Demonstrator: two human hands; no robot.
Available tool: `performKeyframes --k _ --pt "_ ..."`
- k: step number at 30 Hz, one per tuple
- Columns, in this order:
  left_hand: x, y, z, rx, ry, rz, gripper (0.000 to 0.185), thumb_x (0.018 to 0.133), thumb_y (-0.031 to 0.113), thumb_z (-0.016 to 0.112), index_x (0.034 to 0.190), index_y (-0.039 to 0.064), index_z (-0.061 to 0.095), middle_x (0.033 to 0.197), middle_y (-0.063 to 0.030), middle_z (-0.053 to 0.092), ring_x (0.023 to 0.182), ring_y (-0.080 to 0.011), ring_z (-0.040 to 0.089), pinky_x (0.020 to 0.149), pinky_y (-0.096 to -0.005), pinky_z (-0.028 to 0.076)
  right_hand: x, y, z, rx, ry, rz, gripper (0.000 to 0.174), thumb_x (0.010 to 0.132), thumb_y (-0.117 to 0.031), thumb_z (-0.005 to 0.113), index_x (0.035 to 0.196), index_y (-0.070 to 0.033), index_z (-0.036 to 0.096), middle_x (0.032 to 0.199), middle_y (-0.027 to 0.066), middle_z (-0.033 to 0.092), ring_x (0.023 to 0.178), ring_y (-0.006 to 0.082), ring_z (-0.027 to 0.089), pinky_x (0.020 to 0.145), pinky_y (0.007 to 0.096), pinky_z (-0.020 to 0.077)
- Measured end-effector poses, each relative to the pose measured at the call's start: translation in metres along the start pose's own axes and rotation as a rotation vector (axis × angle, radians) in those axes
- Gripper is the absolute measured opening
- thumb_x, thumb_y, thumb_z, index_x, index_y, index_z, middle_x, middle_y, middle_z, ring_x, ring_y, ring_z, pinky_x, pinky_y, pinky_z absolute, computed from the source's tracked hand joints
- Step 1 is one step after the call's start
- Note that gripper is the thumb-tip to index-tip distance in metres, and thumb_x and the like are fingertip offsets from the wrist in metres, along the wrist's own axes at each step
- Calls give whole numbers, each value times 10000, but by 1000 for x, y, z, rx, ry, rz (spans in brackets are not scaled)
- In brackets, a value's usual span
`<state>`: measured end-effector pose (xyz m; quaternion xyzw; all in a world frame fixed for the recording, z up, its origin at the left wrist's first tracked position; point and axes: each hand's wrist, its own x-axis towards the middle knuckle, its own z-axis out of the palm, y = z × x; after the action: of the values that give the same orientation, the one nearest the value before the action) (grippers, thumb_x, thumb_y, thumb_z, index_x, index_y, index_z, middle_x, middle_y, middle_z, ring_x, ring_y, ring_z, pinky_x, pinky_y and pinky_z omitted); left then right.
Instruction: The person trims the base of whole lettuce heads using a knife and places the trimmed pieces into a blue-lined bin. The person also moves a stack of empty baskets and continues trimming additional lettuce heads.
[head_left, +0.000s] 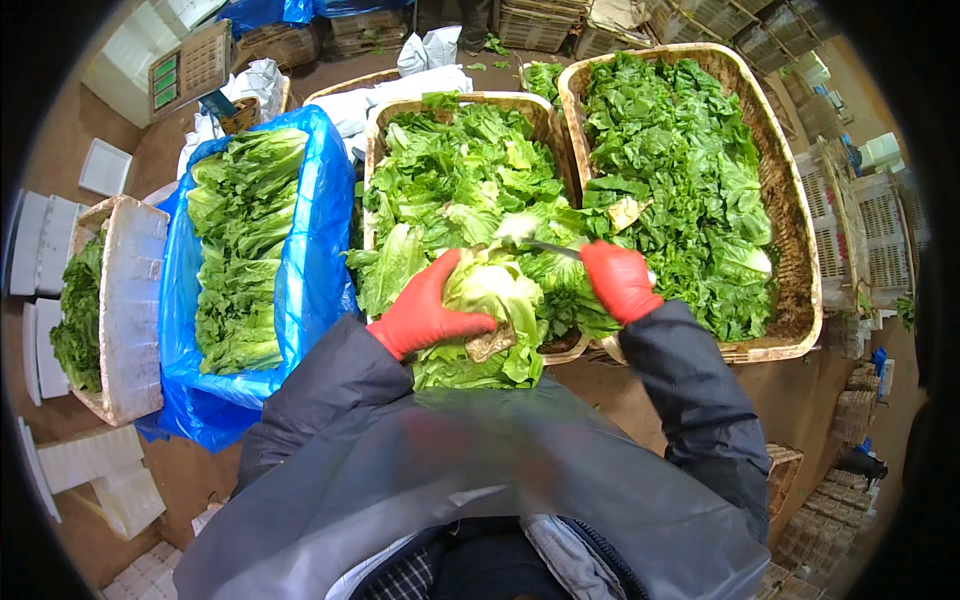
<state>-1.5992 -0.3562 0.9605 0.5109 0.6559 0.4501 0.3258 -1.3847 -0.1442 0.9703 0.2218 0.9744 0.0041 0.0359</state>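
My left hand (431, 311), in a red glove, is closed around a head of leafy lettuce (495, 292) with a browned leaf (491, 341) on it. In my right hand (619, 281), also red-gloved, is a knife (553, 247) whose blade points left, towards the top of that head. A pale, blurred piece (517, 225) lies by the blade's tip; whether it is cut off cannot be told. Both hands are over the near part of a plastic crate (469, 96) heaped with loose lettuce leaves (465, 161).
At left, lettuce heads (247, 247) lie in rows in a box lined with blue plastic film (319, 195). Beyond it stands a white foam box (135, 315) of greens. A large crate (806, 300) of leafy lettuce (675, 180) is at right. White sacks (427, 84) lie behind.
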Motion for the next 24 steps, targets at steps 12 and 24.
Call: performKeyframes --k 12,24 --pt "43 1 -47 -558 -454 -404 487 919 306 499 1316 26 472 1299 -70 524 1172 -181 487 1018 -334 353 30 22 -9 888 77 235 369 797 -69 694 1160 -91 626 1021 21 660 862 126 606 760 262 491" --pt "73 -35 -52 -231 22 127 858 816 519 615 1454 80 244 1495 -105 256 1394 -236 195 1122 -395 163 15 -76 33 1987 -448 300 652 797 -401 720 1276 -30 478 807 -7 543 567 92 530 528 229 466"
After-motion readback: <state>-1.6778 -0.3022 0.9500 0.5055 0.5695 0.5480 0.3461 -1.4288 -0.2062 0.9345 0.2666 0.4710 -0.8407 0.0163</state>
